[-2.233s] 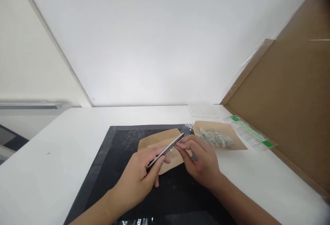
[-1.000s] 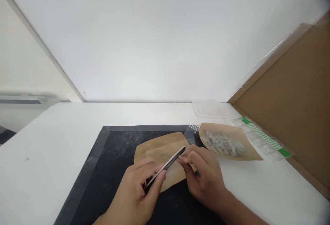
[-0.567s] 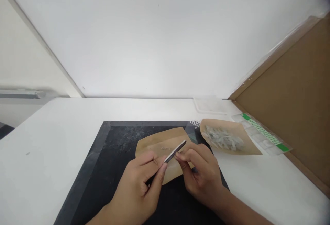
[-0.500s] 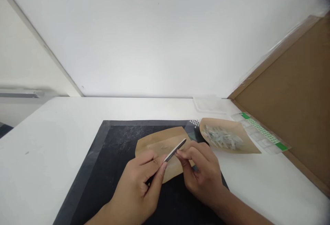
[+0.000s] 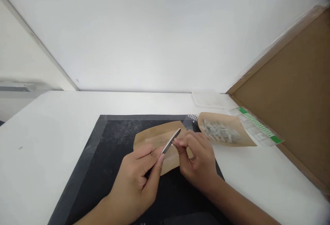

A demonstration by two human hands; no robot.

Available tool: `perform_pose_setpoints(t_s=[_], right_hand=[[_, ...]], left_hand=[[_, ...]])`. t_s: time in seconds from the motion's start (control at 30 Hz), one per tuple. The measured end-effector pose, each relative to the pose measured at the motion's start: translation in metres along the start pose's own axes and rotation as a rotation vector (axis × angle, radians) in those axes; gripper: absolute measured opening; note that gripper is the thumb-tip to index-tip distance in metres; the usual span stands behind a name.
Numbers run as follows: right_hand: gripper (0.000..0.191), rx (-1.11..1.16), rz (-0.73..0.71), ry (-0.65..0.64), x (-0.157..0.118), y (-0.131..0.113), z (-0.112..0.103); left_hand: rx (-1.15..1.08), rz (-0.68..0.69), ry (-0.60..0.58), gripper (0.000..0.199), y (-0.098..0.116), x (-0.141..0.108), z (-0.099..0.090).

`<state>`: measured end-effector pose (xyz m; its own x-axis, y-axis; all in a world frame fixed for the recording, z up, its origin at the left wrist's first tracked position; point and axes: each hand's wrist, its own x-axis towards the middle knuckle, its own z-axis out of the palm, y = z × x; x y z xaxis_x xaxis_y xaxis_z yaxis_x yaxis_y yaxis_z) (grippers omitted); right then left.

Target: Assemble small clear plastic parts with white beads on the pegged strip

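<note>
A slim nail file (image 5: 171, 142), pale on one face and dark on the other, slants up and right from my left hand (image 5: 140, 175). My left thumb and fingers are closed on its lower end. My right hand (image 5: 197, 158) is pinched beside the dark face of the file, with its fingertips at or very close to it. Whatever small thing those fingertips hold is too hidden to make out. Under both hands lies a sheet of brown paper (image 5: 149, 134) with a few tiny clear bits on it, on a black mat (image 5: 113, 159).
To the right, another brown paper (image 5: 244, 135) bears a pile of clear, narrow pieces (image 5: 219, 131). Beside it is a clear plastic case (image 5: 257, 125) with a green-edged label. A translucent tray or lid (image 5: 208, 99) lies at the back, and a brown board (image 5: 291, 91) stands at right.
The whole view has shifted a little, so table things sit higher and further left. The file looks slightly steeper. Both hands keep nearly the same grip.
</note>
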<state>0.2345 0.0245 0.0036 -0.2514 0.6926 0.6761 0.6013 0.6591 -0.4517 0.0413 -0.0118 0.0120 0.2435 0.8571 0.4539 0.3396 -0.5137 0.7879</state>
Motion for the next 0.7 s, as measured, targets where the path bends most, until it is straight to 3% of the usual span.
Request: perform_pose_setpoints(t_s=[0.7], right_hand=[[0.027,-0.051,-0.014,-0.028,0.0083,-0.0033,0.004]], left_hand=[[0.064,-0.019,0.046,0.026,0.0049,0.0022,-0.0032]])
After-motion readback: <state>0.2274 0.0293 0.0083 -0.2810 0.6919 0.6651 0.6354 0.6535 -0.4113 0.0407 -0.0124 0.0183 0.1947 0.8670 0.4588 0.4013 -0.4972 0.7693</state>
